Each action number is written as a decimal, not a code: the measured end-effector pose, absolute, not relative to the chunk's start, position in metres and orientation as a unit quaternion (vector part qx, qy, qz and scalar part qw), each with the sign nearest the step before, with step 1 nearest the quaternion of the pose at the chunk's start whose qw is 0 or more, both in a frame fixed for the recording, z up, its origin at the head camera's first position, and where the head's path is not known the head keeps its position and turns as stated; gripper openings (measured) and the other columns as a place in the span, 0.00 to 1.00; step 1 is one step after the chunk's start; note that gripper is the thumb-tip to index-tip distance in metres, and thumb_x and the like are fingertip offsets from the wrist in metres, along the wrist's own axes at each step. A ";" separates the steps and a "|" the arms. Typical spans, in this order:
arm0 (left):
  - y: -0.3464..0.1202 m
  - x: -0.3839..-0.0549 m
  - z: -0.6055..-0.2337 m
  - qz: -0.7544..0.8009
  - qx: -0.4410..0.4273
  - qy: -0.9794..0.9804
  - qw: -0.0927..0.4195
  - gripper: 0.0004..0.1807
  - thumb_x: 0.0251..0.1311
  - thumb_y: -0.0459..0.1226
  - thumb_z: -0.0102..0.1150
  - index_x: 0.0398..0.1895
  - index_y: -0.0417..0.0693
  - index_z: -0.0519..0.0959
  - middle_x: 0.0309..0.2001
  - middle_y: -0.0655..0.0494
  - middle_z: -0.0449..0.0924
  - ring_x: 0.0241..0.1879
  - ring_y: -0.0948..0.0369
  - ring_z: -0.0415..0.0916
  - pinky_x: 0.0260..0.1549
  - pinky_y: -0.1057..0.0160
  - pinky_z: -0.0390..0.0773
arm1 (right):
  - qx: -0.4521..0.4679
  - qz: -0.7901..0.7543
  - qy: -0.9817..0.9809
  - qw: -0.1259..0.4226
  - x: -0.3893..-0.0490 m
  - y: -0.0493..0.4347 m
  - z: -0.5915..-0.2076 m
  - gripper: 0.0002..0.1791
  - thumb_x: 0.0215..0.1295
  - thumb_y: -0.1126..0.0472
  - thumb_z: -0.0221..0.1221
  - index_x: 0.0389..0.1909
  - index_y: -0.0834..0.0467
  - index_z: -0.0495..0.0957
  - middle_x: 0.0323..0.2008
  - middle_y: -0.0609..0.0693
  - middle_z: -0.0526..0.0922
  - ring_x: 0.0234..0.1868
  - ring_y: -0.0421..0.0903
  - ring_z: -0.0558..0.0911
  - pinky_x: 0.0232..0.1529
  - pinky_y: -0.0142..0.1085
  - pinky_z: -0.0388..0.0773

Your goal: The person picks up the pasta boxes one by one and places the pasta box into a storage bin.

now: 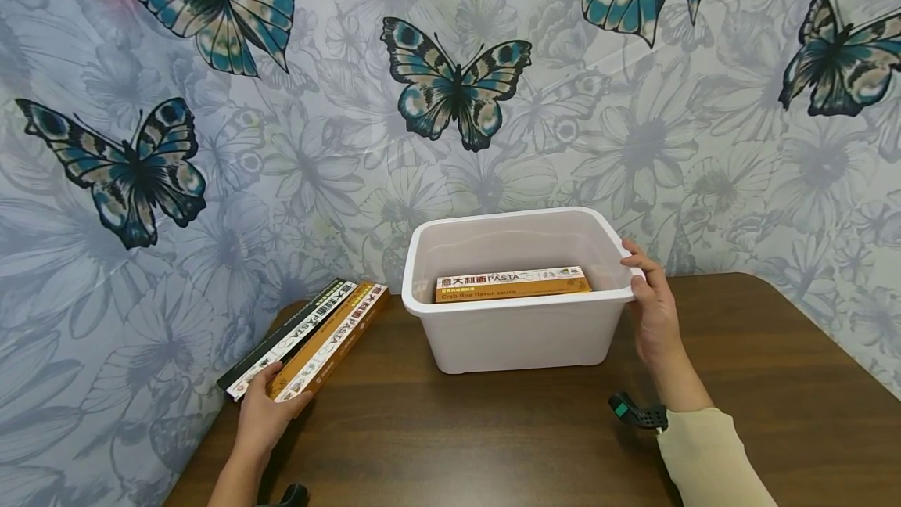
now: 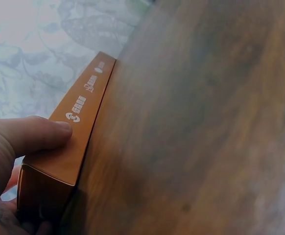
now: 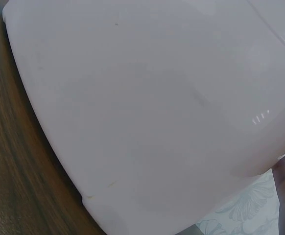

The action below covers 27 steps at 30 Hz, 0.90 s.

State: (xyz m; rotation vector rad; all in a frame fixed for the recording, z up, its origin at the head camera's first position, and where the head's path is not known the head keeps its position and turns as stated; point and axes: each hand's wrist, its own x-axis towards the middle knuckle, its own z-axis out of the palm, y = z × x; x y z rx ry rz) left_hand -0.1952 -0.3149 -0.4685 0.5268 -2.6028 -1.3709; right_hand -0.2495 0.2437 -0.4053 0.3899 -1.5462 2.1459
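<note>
Orange pasta box (image 1: 336,343) is resting in the left hand's (image 1: 262,419) grasp, thumb pressing its side, other fingertips staying partly hidden. Just left of that grip, a black pasta box (image 1: 290,337) is lying alongside. Farther off, the right hand (image 1: 658,319) is gripping a white bin's (image 1: 521,341) rim; below its fingers, the bin's front wall is concealing another orange box's (image 1: 514,288) lower part.

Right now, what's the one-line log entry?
left hand: grips orange pasta box; beside: black box; right hand: holds white bin; inside bin: second pasta box
</note>
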 end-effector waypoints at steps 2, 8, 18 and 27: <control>-0.313 -0.194 -0.469 -0.461 0.176 -0.865 0.088 0.50 0.53 0.36 0.71 0.76 0.40 0.53 0.73 0.30 0.55 0.68 0.40 0.58 0.63 0.43 0.61 | 0.142 0.779 -0.564 0.232 -0.250 0.244 -0.406 0.13 0.75 0.60 0.46 0.54 0.56 0.73 0.74 0.47 0.63 0.76 0.48 0.56 0.63 0.42 0.56; -0.307 -0.191 -0.467 -0.478 0.181 -0.847 0.148 0.47 0.52 0.37 0.74 0.74 0.45 0.59 0.69 0.35 0.64 0.63 0.46 0.66 0.49 0.67 0.66 | 0.155 0.773 -0.569 0.235 -0.251 0.245 -0.408 0.13 0.76 0.60 0.45 0.55 0.57 0.72 0.75 0.49 0.61 0.76 0.49 0.55 0.63 0.41 0.57; -0.305 -0.192 -0.468 -0.516 0.207 -0.809 0.191 0.48 0.53 0.42 0.75 0.75 0.52 0.59 0.69 0.40 0.63 0.54 0.60 0.67 0.33 0.85 0.66 | 0.162 0.773 -0.566 0.236 -0.253 0.245 -0.409 0.13 0.76 0.61 0.45 0.55 0.58 0.71 0.75 0.50 0.60 0.77 0.48 0.54 0.64 0.41 0.56; -0.303 -0.193 -0.465 -0.581 0.216 -0.750 0.231 0.45 0.52 0.40 0.75 0.72 0.53 0.61 0.64 0.57 0.64 0.46 0.71 0.67 0.33 0.84 0.71 | 0.157 0.774 -0.567 0.234 -0.252 0.245 -0.408 0.13 0.76 0.60 0.45 0.55 0.58 0.71 0.76 0.49 0.60 0.77 0.49 0.54 0.64 0.42 0.57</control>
